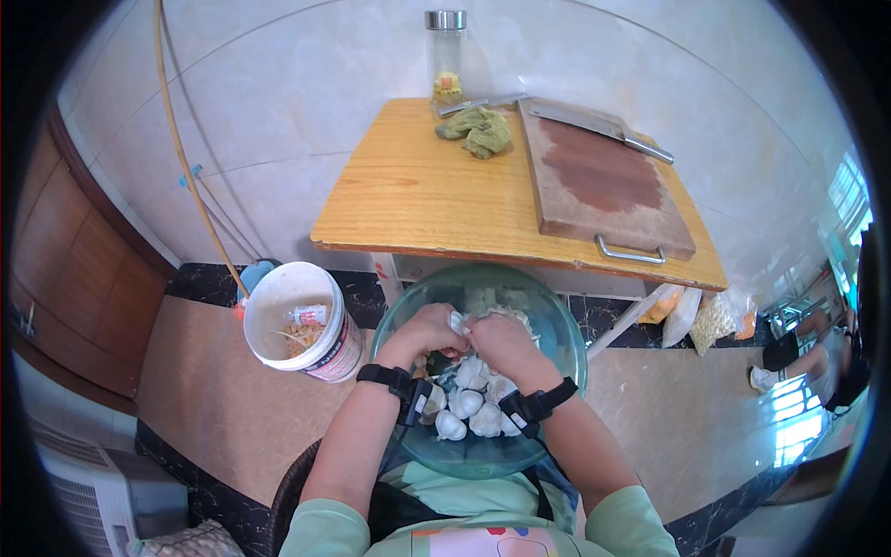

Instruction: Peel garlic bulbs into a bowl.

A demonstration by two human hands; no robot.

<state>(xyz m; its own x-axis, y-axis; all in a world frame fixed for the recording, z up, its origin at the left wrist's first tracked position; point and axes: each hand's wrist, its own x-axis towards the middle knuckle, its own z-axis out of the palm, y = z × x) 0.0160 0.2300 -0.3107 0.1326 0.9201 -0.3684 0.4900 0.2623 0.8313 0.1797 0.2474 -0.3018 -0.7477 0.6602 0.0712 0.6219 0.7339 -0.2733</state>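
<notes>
A large greenish see-through bowl [574, 397] sits before me at my lap, partly under the table's front edge. Whole white garlic bulbs [451, 425] lie in its near half. Over the bowl my left hand [433, 330] and my right hand [505, 340] meet with bent fingers on a white garlic bulb [456, 321], mostly hidden between them. Pale loose pieces, probably garlic skins or cloves [518, 317], show beyond my right hand at the bowl's far side. Both wrists wear black straps with small devices.
A wooden table [418, 188] bears a chopping board [602, 167], a cleaver [578, 120], a green cloth [480, 131] and a glass bottle [445, 63]. A white bucket [348, 341] holding scraps stands left. Filled bags [713, 324] lie right; farther right a person's leg [800, 365] shows.
</notes>
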